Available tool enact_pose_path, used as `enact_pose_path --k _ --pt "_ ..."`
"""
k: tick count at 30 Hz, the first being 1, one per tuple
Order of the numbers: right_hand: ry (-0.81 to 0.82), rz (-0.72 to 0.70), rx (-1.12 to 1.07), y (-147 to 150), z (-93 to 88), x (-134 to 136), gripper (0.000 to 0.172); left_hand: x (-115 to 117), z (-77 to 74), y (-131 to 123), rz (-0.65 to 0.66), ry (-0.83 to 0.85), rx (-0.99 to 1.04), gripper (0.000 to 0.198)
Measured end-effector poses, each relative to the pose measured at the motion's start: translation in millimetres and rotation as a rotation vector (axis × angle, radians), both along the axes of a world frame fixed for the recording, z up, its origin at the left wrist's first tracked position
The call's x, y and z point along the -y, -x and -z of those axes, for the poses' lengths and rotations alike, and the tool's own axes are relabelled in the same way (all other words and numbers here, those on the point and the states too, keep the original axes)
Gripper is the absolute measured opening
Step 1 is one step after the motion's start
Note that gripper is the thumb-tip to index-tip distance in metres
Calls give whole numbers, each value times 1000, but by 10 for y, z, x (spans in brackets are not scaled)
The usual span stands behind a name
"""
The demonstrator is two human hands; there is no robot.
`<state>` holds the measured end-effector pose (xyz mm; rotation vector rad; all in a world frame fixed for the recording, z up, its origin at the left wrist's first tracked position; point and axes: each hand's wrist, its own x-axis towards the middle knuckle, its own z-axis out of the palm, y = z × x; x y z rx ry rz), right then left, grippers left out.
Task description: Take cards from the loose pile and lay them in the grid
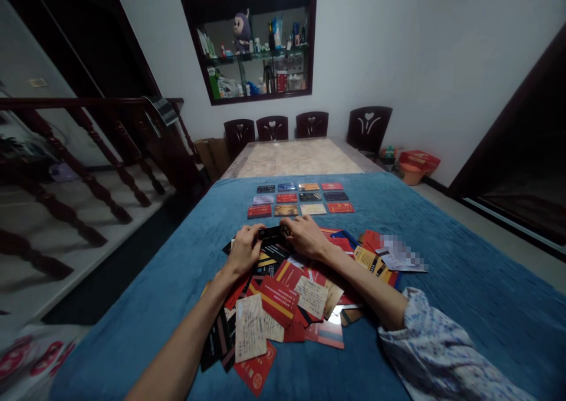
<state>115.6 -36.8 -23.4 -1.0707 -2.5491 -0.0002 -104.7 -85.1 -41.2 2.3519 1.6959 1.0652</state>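
Both hands hold a black card (270, 232) upright over the far part of a loose heap of cards. At its left end, my left hand (246, 245) pinches it. The fingers of my right hand (305, 234) close on its right end. Red, black, yellow and cream cards overlap in the heap, among them a red card (276, 299) and a cream card (250, 328) with writing. Beyond my hands lie several small stacks or cards in rows, including a red one (259, 211), a cream one (313, 210) and an orange one (308, 187).
A blue cloth (177, 295) covers the near table; its bare marble top (300, 156) shows beyond. Dark chairs (369, 127) stand around the far end. A wooden railing (84, 135) is at the left, and a red bag (418, 160) sits on a bin at the right.
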Motion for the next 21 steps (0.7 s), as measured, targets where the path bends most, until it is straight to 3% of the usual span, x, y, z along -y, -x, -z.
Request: enact_pose_path --k 11,21 --pt "81 37 -32 46 -22 40 47 -36 32 11 -31 -47 -3 39" --pt "42 13 -48 14 -45 10 57 -37 -23 -18 -42 -16 34 40"
